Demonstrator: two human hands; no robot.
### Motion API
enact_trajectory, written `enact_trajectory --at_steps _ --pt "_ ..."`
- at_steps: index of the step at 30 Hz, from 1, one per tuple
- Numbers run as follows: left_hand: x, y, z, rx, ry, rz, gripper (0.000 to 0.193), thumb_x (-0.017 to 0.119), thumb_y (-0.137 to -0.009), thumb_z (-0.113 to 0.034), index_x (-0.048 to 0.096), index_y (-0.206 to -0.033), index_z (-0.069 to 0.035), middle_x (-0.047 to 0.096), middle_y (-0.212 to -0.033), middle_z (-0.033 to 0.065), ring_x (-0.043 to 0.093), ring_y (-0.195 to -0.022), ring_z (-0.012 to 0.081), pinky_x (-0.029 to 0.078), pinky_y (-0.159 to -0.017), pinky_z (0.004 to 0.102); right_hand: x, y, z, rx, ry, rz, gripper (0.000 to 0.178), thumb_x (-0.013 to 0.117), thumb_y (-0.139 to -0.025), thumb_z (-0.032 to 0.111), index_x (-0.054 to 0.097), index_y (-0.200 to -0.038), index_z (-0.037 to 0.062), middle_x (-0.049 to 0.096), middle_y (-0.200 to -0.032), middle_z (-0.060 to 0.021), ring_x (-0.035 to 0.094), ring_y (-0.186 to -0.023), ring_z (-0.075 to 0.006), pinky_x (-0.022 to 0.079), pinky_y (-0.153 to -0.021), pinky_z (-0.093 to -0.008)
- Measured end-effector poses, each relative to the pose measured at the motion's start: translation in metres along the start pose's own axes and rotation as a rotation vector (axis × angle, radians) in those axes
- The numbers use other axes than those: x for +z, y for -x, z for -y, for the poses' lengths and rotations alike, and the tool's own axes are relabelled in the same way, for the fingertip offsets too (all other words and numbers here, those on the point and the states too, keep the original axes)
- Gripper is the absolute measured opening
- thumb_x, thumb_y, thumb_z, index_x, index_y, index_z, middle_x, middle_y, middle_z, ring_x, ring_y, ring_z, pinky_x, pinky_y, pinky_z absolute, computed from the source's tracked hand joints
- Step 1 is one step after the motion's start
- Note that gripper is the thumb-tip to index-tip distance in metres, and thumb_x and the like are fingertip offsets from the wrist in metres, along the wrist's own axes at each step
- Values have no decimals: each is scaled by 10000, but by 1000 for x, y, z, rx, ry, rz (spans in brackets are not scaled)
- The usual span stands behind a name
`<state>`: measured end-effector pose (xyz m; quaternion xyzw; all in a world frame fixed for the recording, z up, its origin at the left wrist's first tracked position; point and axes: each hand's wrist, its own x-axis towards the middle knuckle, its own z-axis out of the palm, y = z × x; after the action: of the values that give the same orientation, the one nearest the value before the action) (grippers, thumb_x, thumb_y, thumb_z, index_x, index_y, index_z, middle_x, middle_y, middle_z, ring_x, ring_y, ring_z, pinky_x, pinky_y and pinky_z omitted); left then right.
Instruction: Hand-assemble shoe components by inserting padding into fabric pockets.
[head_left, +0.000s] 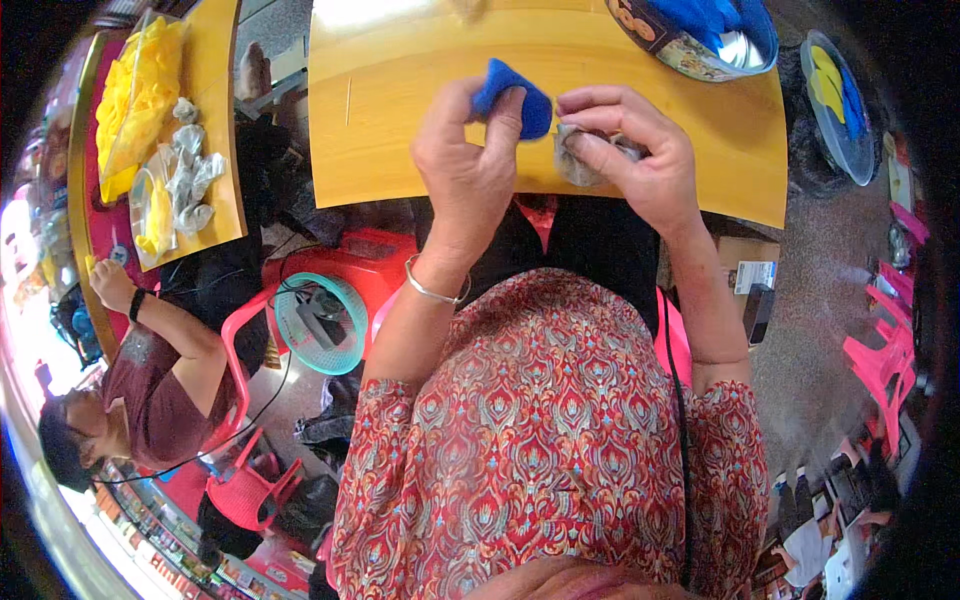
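Observation:
Over the near part of the yellow wooden table [400, 130], my left hand [465, 150] is closed on a small blue cloth piece [530, 110], thumb on top of it. My right hand [640, 150] pinches a small clear plastic bag [578, 170] with greyish contents I cannot make out. Its thumb and fingers cover part of the bag. The two hands are a short gap apart, with the fingertips of the right one near the cloth's right edge. A thin pale stick [348, 100] lies on the table to the left.
A round tub [690, 55] of blue pieces stands at the far right, beside a clear tray [835, 110] with yellow and blue pieces. On the left table, yellow pieces [135, 100] lie near several grey bags [195, 170]. A person [165, 370] sits there. A turquoise basket [320, 335] rests on a red chair.

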<state>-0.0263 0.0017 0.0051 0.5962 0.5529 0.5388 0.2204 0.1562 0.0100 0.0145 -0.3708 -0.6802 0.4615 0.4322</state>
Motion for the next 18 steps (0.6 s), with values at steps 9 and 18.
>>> enact_trajectory --at_steps 9,18 --pt "-8 -15 -30 -453 538 160 238 613 -905 -123 565 -1062 49 662 -889 103 617 -785 127 506 -707 262 15 -11 -8 -38 41 -114 119 671 -773 37 688 -890 24 648 -1077 -122 629 -967 -188 489 -828 -284" --pt "-14 -1 -22 -548 634 202 180 648 -868 -59 606 -1012 39 658 -939 96 621 -843 134 506 -782 257 13 -11 -10 49 -109 -112 120 674 -806 55 686 -917 10 661 -1029 -94 618 -965 -166 477 -855 -281"
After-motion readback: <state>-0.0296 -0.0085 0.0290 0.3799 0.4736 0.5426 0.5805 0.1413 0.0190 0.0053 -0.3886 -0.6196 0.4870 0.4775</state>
